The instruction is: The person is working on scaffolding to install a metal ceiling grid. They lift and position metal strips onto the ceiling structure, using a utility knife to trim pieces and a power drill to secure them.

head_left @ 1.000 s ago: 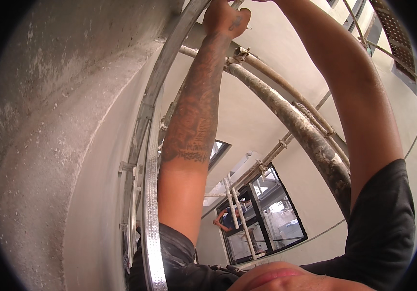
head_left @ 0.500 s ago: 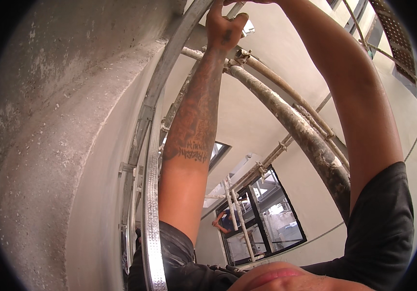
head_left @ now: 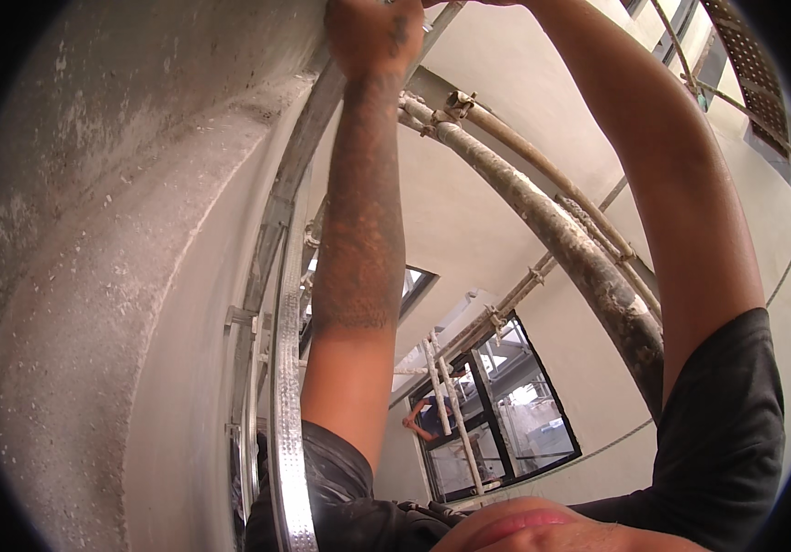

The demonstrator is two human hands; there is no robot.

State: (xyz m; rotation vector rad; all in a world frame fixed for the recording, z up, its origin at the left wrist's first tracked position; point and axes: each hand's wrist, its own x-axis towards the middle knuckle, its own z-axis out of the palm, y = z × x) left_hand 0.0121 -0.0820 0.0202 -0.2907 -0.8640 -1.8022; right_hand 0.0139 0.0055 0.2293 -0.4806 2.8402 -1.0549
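Note:
Both my arms reach up to the top edge. My left hand (head_left: 372, 39) is in front of the upper end of a grey metal channel (head_left: 297, 152), close to the wall. Its fingers are cut off by the top edge, so its grip is hidden. Only a sliver of my right hand (head_left: 483, 3) shows at the top edge, to the right of the left one; what it touches is out of sight. A bright, dimpled metal strip (head_left: 292, 460) stands upright beside my left upper arm, below the grey channel.
A rough concrete wall (head_left: 74, 276) with a ledge fills the left side. A plaster-spattered scaffold tube (head_left: 552, 221) slants between my arms, with thinner poles and clamps around it. Beyond are a dark-framed window (head_left: 529, 405) and another person (head_left: 429, 419). A perforated panel (head_left: 750, 69) hangs upper right.
My left hand has shifted left and up, from beside the grey channel to in front of it, and the forearm has turned. My right arm stays nearly still.

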